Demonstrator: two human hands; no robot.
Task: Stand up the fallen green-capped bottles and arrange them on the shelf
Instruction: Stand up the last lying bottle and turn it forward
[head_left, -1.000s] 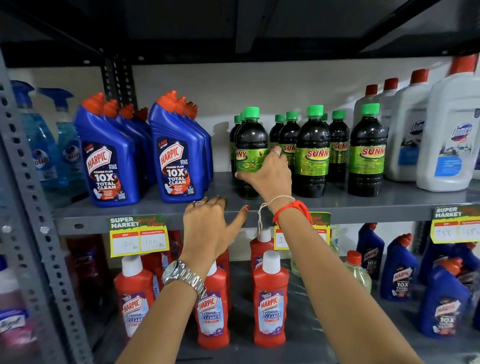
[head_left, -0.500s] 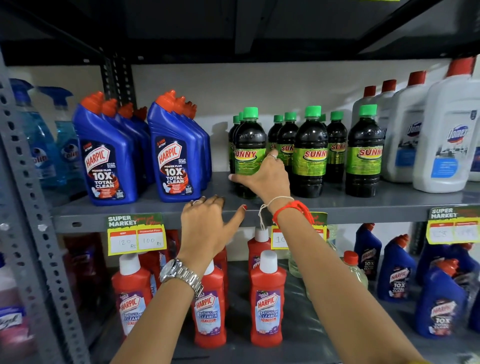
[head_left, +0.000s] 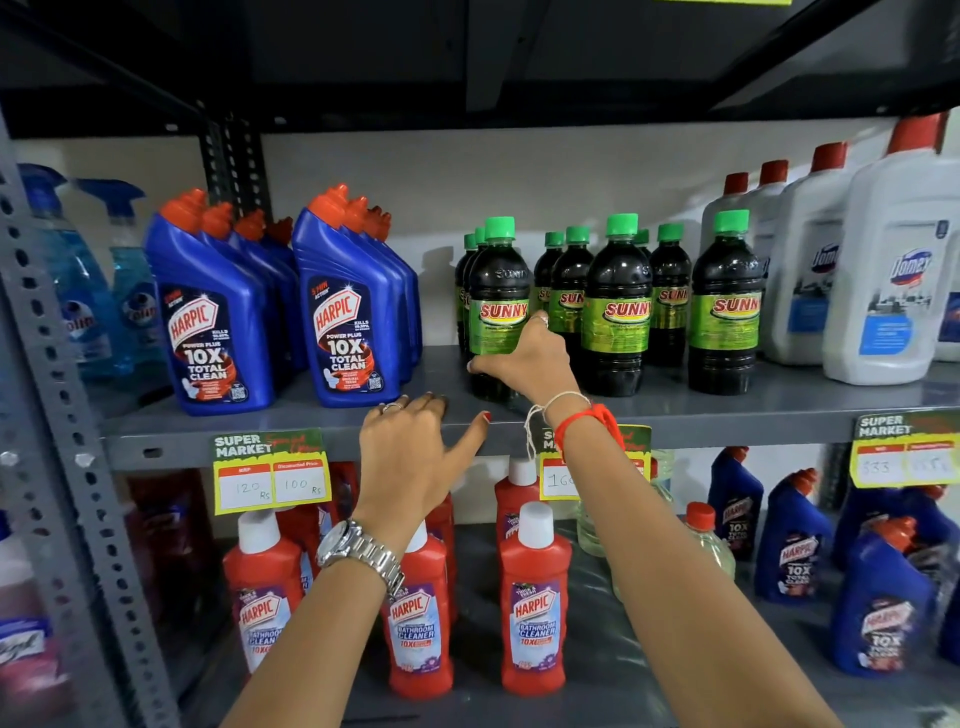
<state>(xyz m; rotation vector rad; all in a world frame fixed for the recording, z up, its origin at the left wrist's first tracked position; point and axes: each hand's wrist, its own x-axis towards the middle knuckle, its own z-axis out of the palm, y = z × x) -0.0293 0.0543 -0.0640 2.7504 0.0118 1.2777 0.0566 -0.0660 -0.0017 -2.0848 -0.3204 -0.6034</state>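
Note:
Several dark green-capped Sunny bottles stand upright in rows on the grey middle shelf (head_left: 779, 400). My right hand (head_left: 524, 361) grips the lower half of the front left Sunny bottle (head_left: 497, 291), which stands with its label facing me. Two more front bottles stand to its right: the middle Sunny bottle (head_left: 618, 306) and the right Sunny bottle (head_left: 727, 306). My left hand (head_left: 415, 452) rests fingers-down on the shelf's front edge, holding nothing, thumb spread out. No bottle in view lies on its side.
Blue Harpic bottles (head_left: 213, 312) stand left of the Sunny rows, white Domex bottles (head_left: 883, 270) to the right. Yellow price tags (head_left: 270, 470) hang on the shelf edge. Red Harpic bottles (head_left: 532, 597) fill the lower shelf. A perforated grey upright (head_left: 47, 395) borders the left.
My right hand has turned the front left Sunny bottle so its label faces forward, sliding lower on it. My left hand has stayed on the shelf edge.

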